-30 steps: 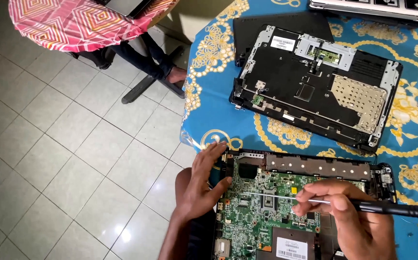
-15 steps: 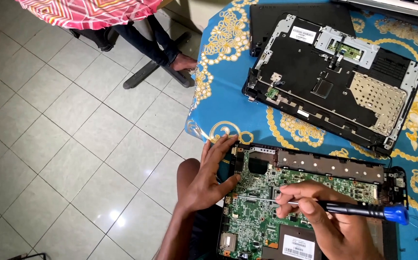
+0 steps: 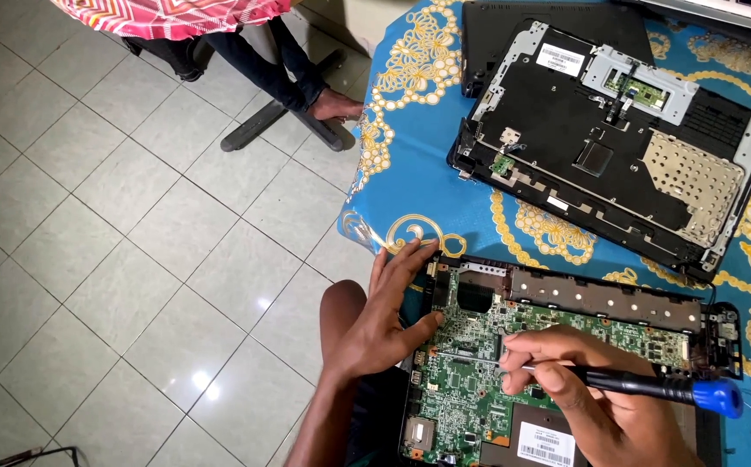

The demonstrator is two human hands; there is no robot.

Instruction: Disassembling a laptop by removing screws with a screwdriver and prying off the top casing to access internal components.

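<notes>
An opened laptop base with a green circuit board [image 3: 470, 380] lies at the near edge of the table. My left hand [image 3: 384, 320] rests on its left edge, fingers spread on the frame and thumb on the board. My right hand [image 3: 583, 389] grips a black screwdriver with a blue end cap [image 3: 652, 387]. Its thin metal shaft runs left across the board, tip near the board's left middle. A black laptop top cover [image 3: 609, 156], turned inside up, lies farther back on the table.
The table wears a blue cloth with gold patterns [image 3: 410, 173]. A second dark laptop part [image 3: 514, 26] sits at the back. On the tiled floor [image 3: 116, 242] to the left, another person's leg and foot [image 3: 328, 104] rest near a chair base.
The view has shifted slightly, so the table sits lower and further right. Both hands keep their places on the board, with the screwdriver still laid across it.
</notes>
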